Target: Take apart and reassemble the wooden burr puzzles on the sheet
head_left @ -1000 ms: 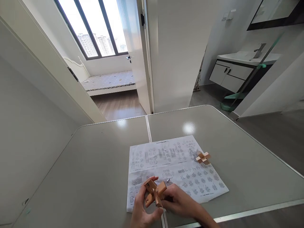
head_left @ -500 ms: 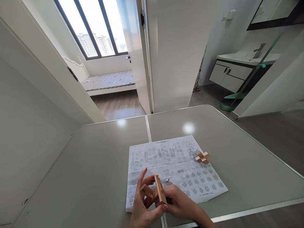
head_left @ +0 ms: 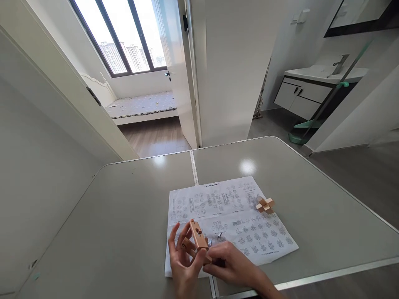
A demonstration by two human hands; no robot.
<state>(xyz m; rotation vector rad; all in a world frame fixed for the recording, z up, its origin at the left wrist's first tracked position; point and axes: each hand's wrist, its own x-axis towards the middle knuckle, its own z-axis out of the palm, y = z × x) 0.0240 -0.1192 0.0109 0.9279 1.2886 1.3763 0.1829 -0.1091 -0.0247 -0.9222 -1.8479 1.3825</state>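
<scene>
Interlocking wooden puzzle pieces (head_left: 198, 236), one of them a notched bar, are held low over the sheet. My left hand (head_left: 184, 270) is closed around them, thumb on the near end of the bar and fingertips behind it. My right hand (head_left: 231, 262) is curled in a pinch at the right side of the same pieces; its fingertips are partly hidden. Under both hands lies a creased instruction sheet (head_left: 215, 201) printed with small diagrams. An assembled wooden burr puzzle (head_left: 265, 205), shaped like a cross, rests on the sheet's right edge.
The grey table (head_left: 140, 207) has a seam (head_left: 193, 166) down its middle and pale edging. Past it stand an open door (head_left: 181, 83), a bed (head_left: 146, 104) and a wall panel (head_left: 230, 83). A sink cabinet (head_left: 302, 95) and a green broom (head_left: 297, 138) are at the right.
The wooden pieces have tilted and shifted left and slightly up, so the bar's notched face shows more. My left hand has turned with them; my right hand has moved slightly left.
</scene>
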